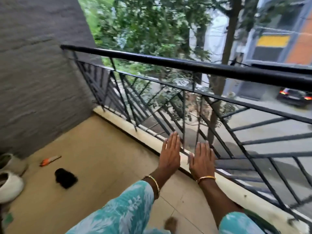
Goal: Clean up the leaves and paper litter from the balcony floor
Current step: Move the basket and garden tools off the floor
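My left hand (pixel 169 154) and right hand (pixel 201 159) are flat, fingers straight — empty; railing (pixel 185 65) just beyond fingertips, contact unclear in blur.

home balcony | black metal railing (pixel 185 65) | tiled floor (pixel 101 157) | street (pixel 270 122), trees (pixel 152 22) below

Soft, even daylight comes from the open upper right; shadows are faint. Motion blur smears the whole frame, and wide-angle distortion bends the edges.
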Demonstrator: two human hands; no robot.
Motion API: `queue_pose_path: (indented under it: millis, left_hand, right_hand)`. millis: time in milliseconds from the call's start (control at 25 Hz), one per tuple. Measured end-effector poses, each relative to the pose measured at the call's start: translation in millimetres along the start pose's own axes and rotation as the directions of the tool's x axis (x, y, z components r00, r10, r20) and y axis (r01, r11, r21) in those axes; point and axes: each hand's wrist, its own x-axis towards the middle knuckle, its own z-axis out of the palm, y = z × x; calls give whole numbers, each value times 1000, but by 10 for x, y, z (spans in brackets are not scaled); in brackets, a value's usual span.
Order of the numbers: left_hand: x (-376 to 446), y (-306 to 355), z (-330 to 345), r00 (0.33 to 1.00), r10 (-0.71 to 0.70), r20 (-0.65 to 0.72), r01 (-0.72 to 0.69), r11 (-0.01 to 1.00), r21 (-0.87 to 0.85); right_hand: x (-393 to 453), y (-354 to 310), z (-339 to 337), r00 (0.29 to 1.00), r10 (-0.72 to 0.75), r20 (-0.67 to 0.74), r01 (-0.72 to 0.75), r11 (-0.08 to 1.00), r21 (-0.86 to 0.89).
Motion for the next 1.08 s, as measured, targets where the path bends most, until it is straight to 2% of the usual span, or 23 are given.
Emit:
queue_pose_path:
  millis: [120,240,400,520,800,960,1080]
  left_hand:
    - [-316,-502,-119,985,-155,-73,158,987,28]
    - [-629,-1087,-192,937,-328,-121,335,941,45]
    - [-1140,-1849,-305,840,-525,-138,533,845,30]
    - [-1661,-2522,-223,765,-626,-154,638,769,39]
    - [-2902,-4129,-215,618,-773,-143,785,615,67]
    - [-3436,-4962,-210,509,-850,-133,860,501,91]
    - [-3675,-5484,-133,419,-905,-68,907,415,69]
  right_hand:
    - [10,-564,43,985,-171,9,171,984,45]
    - [27,-1265,60,942,-335,1,333,938,96]
    - [-43,-2215,259,857,-516,3,510,846,154]
    - [-231,-3101,498,759,-650,18,637,748,186]
    - [-849,-5148,951,600,-794,96,761,604,236]
    - [-1124,-6134,1201,505,-850,149,808,527,265]
    - [-1232,-6758,1483,448,-877,175,816,481,320]
